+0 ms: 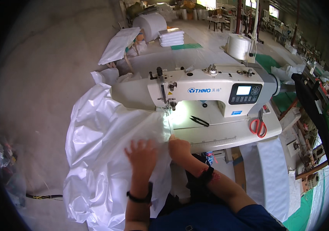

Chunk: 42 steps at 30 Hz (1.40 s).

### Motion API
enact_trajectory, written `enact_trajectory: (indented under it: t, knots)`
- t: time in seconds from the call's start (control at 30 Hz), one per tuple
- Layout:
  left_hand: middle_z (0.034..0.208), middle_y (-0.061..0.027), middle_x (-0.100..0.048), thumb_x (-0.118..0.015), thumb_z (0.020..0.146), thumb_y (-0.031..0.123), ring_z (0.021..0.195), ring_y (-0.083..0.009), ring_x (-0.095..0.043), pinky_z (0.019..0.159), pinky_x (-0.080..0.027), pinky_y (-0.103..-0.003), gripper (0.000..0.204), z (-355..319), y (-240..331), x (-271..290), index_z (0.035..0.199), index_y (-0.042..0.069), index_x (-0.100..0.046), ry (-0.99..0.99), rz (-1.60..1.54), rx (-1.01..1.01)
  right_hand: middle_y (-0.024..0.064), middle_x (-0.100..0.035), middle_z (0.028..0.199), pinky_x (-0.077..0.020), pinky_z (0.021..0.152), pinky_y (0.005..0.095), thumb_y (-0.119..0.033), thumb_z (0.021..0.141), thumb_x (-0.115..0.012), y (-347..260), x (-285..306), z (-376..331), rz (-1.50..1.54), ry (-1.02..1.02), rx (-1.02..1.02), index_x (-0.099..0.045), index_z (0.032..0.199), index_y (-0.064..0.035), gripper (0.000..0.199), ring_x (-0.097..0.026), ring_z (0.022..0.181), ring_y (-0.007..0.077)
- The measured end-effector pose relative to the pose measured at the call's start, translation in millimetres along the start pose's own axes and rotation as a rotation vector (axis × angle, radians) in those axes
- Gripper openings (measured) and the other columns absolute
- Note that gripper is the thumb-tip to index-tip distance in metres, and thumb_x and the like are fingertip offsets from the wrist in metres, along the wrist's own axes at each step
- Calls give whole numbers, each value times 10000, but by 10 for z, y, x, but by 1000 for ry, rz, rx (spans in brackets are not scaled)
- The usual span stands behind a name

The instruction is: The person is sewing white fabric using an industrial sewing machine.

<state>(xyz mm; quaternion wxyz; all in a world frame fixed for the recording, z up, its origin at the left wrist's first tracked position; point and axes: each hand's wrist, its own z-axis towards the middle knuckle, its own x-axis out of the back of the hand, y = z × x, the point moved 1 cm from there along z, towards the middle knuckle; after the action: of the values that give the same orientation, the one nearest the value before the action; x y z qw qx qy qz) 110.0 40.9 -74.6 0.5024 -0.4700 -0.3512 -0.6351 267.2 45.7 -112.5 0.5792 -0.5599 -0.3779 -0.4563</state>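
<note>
The white sheet (106,150) is draping over the tabletop's (230,129) left edge and reaching the sewing machine (210,79). The left hand (143,156) is spreading its fingers wide over it; the right hand (179,151) is curling its fingers at the sheet's right edge, whether gripping I cannot tell. Snips (200,122) are lying mid-tabletop, scissors (260,121) near its right edge.

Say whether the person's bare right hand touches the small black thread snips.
Apart: the head view shows white tabletop between the right hand and the black snips.

1 large white roll (149,27) lies near stacked white bundles (171,37).
</note>
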Motion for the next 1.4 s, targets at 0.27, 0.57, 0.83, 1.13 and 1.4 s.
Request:
enact_trajectory:
  t: [0.27, 0.57, 0.83, 1.13, 1.4]
  knots:
    - [1442, -165, -457, -645, 874, 454, 1372, -448, -333, 1034, -353, -619, 579, -86, -972, -423, 1368, 167, -545, 3, -234, 147, 100, -683, 775, -546, 565, 343, -78, 854, -566, -81, -139, 458, -47, 222, -18, -647, 937, 6, 143, -701, 674, 244]
    - [1452, -210, -438, -660, 875, 420, 1344, -515, -328, 1100, -329, -534, 545, 726, -1170, -834, 1338, 145, -576, 111, -342, -40, 125, -683, 872, -563, 693, 383, -137, 875, -577, -8, -72, 943, -55, 155, -114, -626, 949, -32, 138, -702, 856, 283]
    - [1453, -202, -443, -605, 903, 387, 1363, -423, -357, 1112, -324, -477, 511, 902, -1119, -716, 1327, 106, -569, -81, -334, 18, 190, -695, 981, -531, 780, 418, -475, 868, -662, -5, -55, -467, 721, -405, -114, -573, 1098, 41, 572, -676, 910, 366]
    - [1347, -156, -526, -577, 934, 253, 1271, -368, -450, 1089, -280, -565, 460, -1145, -1189, -652, 1357, 78, -534, 343, -175, 256, 202, -613, 1238, -434, 1015, 377, -465, 811, -730, 115, -888, -1022, 934, -473, 44, -599, 1249, 1, 653, -567, 1182, 317]
    - [1306, -111, -558, -477, 938, 557, 1311, -374, -372, 1104, -167, -627, 525, 233, -2730, -946, 1254, 171, -643, -47, -73, 353, 103, -682, 1143, -420, 1008, 308, -328, 928, -632, -566, -1179, -928, 1077, -859, -117, -665, 1165, -23, 387, -600, 1119, 198]
